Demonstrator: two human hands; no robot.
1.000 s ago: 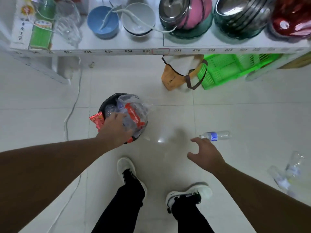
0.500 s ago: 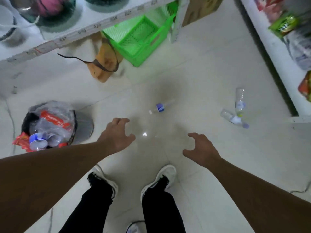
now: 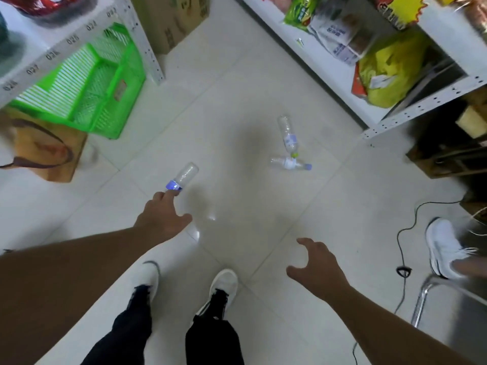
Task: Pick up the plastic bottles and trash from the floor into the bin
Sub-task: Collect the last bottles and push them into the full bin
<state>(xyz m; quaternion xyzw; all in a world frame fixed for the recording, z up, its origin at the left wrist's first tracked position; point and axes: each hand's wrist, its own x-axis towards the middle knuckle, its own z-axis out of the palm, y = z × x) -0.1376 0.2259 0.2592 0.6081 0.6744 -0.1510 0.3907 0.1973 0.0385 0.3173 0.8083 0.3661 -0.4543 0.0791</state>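
Bin gone from view; left hand (image 3: 160, 219), open, now nearly touches blue-labelled bottle (image 3: 183, 178); right hand (image 3: 316, 267) open, empty.

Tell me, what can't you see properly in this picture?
- Blue-label bottle, head view: the left hand covers its cap end.
- Brown bag: cut off by the left edge, blurred.
- Second person's white shoe: the right edge cuts off the leg.
- Snack packets on the shelf: print too blurred to read.

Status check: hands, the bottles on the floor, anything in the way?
Left hand open, fingertips at the blue-label bottle, no grip yet. Right hand open, empty. Two more bottles lie ahead, touching. Floor between clear; bin not in view.
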